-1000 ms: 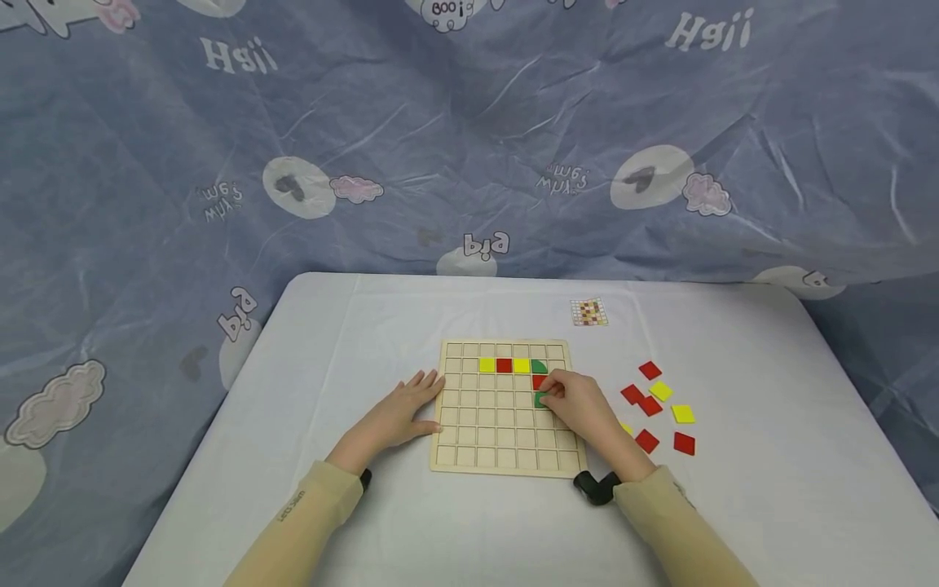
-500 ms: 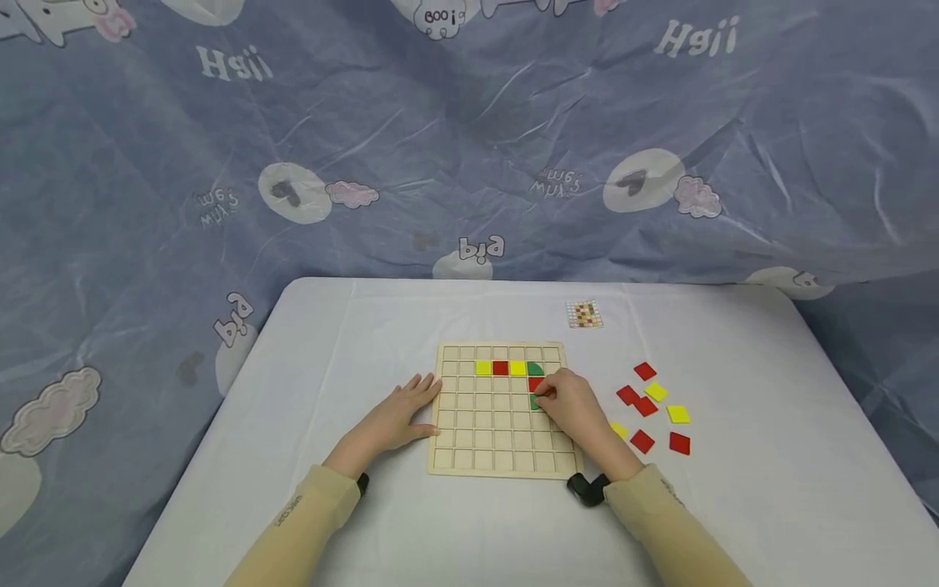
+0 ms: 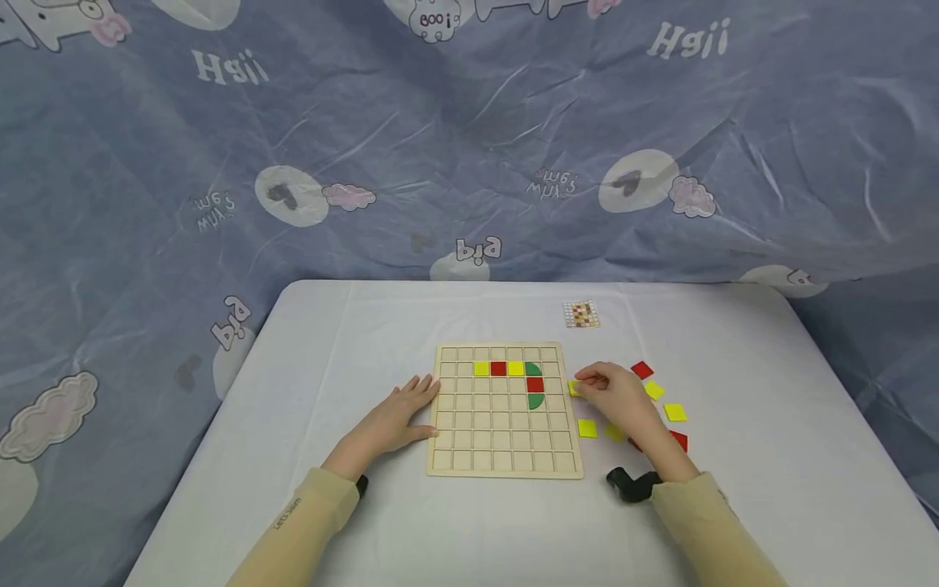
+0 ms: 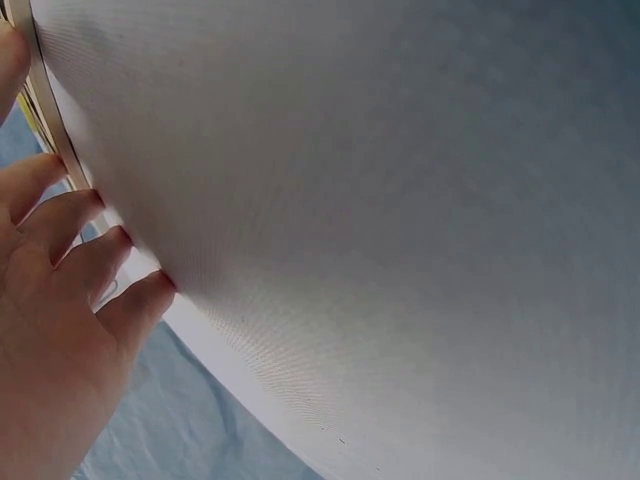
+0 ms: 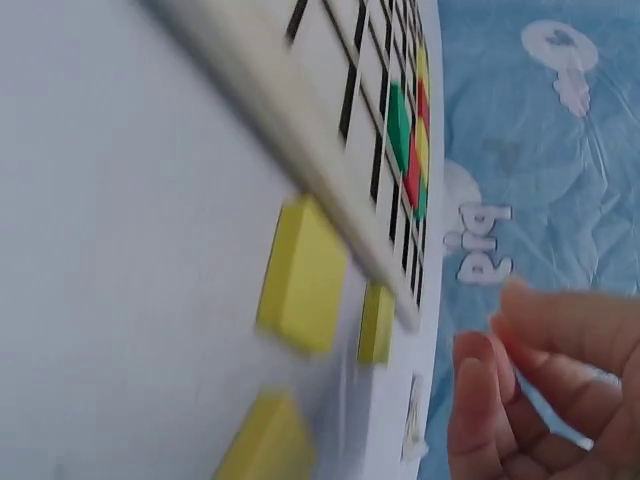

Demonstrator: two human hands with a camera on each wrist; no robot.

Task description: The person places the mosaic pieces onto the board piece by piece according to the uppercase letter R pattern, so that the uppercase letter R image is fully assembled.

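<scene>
A square wooden grid board (image 3: 484,444) lies on the table. In its upper rows sit yellow and red square tiles and a green quarter-round tile (image 3: 533,369). Below that come a red tile (image 3: 535,385) and a second green quarter-round tile (image 3: 536,401). My left hand (image 3: 392,420) rests with spread fingers along the board's left edge. Right of the board hovers my right hand (image 3: 616,399), its fingers loosely bent with nothing seen between them. Its fingertips overlap a yellow tile (image 3: 573,389) in the head view; the right wrist view shows them apart from that tile (image 5: 377,322).
Yellow tiles (image 3: 588,428) and red tiles (image 3: 641,370) lie scattered right of the board, some hidden under the right hand and forearm. A small printed pattern card (image 3: 582,314) lies beyond the board. A patterned blue cloth (image 3: 411,122) hangs behind the table.
My right hand has left the lower green tile and moved right, off the board, uncovering that tile and the yellow tiles beside the board. The left hand stays at the edge.
</scene>
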